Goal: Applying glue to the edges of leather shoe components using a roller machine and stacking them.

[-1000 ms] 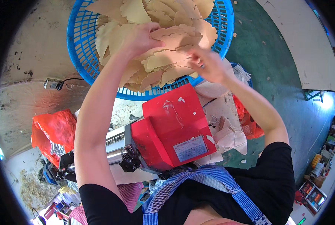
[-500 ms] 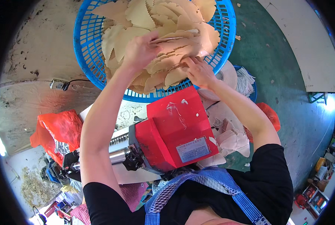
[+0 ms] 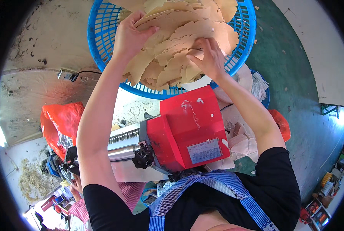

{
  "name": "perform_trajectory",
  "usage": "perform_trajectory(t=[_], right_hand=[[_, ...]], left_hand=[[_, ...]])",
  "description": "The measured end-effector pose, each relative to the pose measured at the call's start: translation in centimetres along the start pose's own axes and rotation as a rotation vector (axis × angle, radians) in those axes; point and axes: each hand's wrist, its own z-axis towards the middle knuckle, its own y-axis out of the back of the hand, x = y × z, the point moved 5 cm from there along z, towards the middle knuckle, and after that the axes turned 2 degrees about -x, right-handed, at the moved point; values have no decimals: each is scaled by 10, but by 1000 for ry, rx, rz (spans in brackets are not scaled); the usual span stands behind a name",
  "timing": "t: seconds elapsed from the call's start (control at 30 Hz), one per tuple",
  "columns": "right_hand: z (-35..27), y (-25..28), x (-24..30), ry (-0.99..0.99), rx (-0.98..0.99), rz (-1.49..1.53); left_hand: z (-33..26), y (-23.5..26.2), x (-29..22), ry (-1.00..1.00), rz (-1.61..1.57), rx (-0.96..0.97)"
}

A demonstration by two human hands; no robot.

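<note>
A blue plastic basket (image 3: 93, 44) at the top holds a heap of flat beige pieces (image 3: 175, 46) with wavy, zigzag-cut edges; their material I cannot make out. Over the left of the heap, my left hand (image 3: 131, 36) grips the edge of some overlapping pieces between thumb and fingers. My right hand (image 3: 211, 59) is at the right of the heap, thumb apart from its bent fingers, fingertips at the pieces and nothing visibly held. Both forearms reach past a red-covered machine (image 3: 189, 127) that stands between me and the basket.
The machine has a metal roller (image 3: 122, 153) and black knob (image 3: 143, 158) on its left. Red plastic bags (image 3: 62, 123) lie farther left. Right of the machine are loose pale pieces (image 3: 243, 144) and a bundle of white strips (image 3: 259, 87). Another person's hand (image 3: 76, 186) shows at lower left.
My left hand has moved left and up the heap and now grips pieces there. My right hand's fingers have spread apart. The view has shifted, so basket and machine sit farther right.
</note>
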Motion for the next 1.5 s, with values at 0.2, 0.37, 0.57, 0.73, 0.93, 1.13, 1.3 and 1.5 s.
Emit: perform_trajectory(t=[0.2,0.37,0.57,0.73,0.93,1.13,1.3,1.5], right_hand=[[7,-13,1,47,61,-71],[33,3,12,12,-121,20],[72,40,41,238,-342,80],[72,88,81,391,-298,37],[20,45,72,206,241,102],[-11,-71,-1,-51,772,-45],[-24,-62,-15,-178,733,-18],[-1,21,-58,-290,207,24]], left_hand=[[-6,4,-13,-107,45,-51],[-13,19,-29,-191,59,-114],[-16,62,-96,-233,-22,-242],[-28,98,-99,-164,-183,-283],[-43,71,12,190,-411,80],[-45,8,64,-20,468,-240],[-92,-22,28,-788,606,30],[-120,-67,58,-825,905,475]])
